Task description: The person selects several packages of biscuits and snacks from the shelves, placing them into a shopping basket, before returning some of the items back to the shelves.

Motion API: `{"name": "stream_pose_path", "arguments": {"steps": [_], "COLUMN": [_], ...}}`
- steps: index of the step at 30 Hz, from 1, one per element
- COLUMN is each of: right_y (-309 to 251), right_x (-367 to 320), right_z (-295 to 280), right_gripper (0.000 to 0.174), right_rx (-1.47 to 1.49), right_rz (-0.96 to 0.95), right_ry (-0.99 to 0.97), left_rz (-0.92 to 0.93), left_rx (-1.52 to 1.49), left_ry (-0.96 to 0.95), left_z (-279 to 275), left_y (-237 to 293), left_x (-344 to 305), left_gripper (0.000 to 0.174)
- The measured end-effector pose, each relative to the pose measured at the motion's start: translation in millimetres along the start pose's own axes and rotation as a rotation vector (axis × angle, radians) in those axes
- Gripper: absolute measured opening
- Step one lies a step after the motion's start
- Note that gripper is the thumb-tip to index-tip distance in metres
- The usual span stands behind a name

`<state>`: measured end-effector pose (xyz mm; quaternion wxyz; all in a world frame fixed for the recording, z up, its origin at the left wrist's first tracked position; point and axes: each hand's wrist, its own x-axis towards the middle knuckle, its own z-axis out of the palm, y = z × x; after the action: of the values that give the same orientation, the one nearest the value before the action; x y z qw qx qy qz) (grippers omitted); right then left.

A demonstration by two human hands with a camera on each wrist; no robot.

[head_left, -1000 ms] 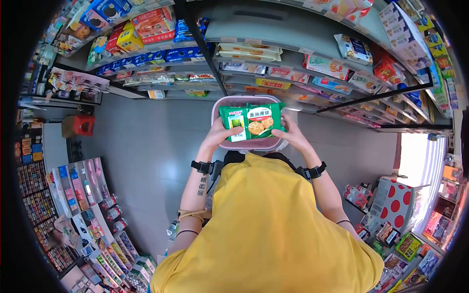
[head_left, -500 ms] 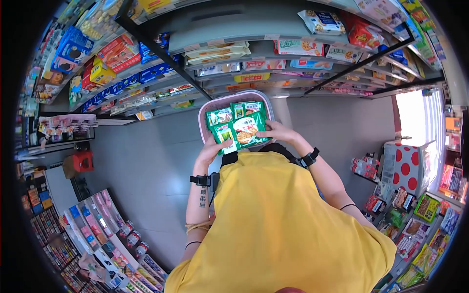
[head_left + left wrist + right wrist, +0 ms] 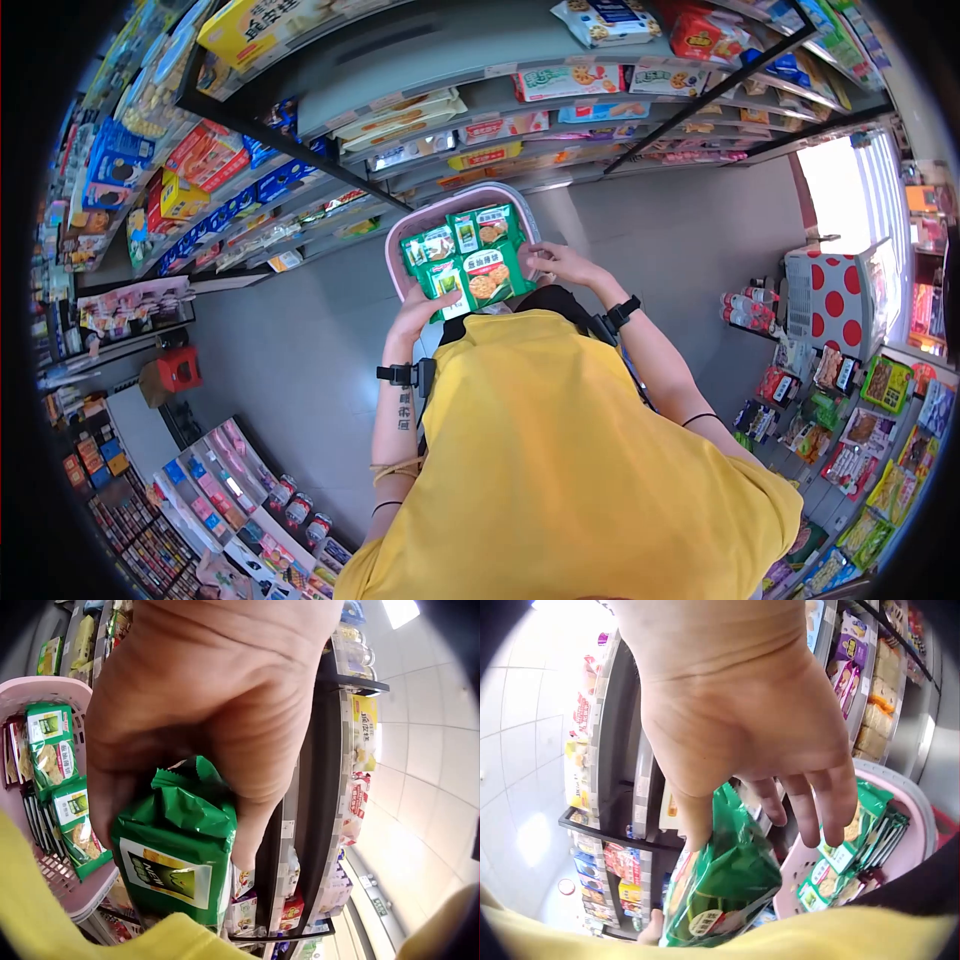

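Observation:
A green pack of thin crackers (image 3: 488,278) lies over the near part of a pink basket (image 3: 520,205). My left hand (image 3: 412,312) grips its left end, thumb on the front face. In the left wrist view, thumb and fingers straddle the crimped end of the cracker pack (image 3: 176,877). At the other end is my right hand (image 3: 568,265). In the right wrist view its thumb touches one side of the pack (image 3: 731,896), while the straight fingers (image 3: 802,814) hang spread on the other. Two more green packs (image 3: 482,228) show inside the basket.
Shelves of packaged snacks (image 3: 490,130) stand just beyond the basket. A polka-dot box (image 3: 832,305) and bottled drinks (image 3: 750,310) are on the right. A display rack (image 3: 225,480) stands at the left, with a red stool (image 3: 180,370) farther back. Grey floor (image 3: 300,330) lies around me.
The cracker pack has come down and toward me, uncovering the packs inside the basket. My right thumb has slid off its front face to its right edge. The head view has swung right.

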<state>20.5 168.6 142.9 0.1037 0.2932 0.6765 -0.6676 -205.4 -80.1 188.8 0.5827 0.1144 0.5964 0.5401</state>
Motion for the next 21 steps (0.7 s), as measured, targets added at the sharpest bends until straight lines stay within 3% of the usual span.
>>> {"name": "stream_pose_path", "arguments": {"steps": [4,6,8,10,12,15,18,20,21], "right_y": [123,193,281,301,304,314,308,294,265], "right_x": [11,1,-20,-59,-83,-103,-89,-54,-24], "right_z": [-25,-32,-36,-22,-6,9,-6,-40,-66], "right_gripper": [0.048,0.034,0.025,0.022,0.023,0.028,0.037,0.045,0.056], "right_rx": [-0.137,0.114,0.137,0.187,0.287,0.399,0.167,-0.467,-0.507], "right_rz": [0.041,0.167,0.532,0.773,0.841,0.691,0.747,0.373,0.304], "right_ry": [0.343,0.469,0.559,0.622,0.631,0.518,0.298,0.388,0.506], "left_rz": [-0.06,-0.066,-0.054,-0.065,-0.088,-0.132,-0.143,-0.132,-0.096], "left_rx": [0.023,0.012,0.023,0.031,0.042,0.072,0.12,0.147,0.162], "left_ry": [0.02,0.05,0.089,0.099,0.095,0.078,0.064,0.055,0.061], "left_z": [-2,-2,0,0,1,3,7,11,21], "left_y": [-4,-8,-9,-8,-5,4,6,6,15], "left_x": [-3,-3,-5,-7,-5,-4,7,15,14], "left_gripper": [0.064,0.061,0.057,0.057,0.06,0.063,0.062,0.061,0.06]}}
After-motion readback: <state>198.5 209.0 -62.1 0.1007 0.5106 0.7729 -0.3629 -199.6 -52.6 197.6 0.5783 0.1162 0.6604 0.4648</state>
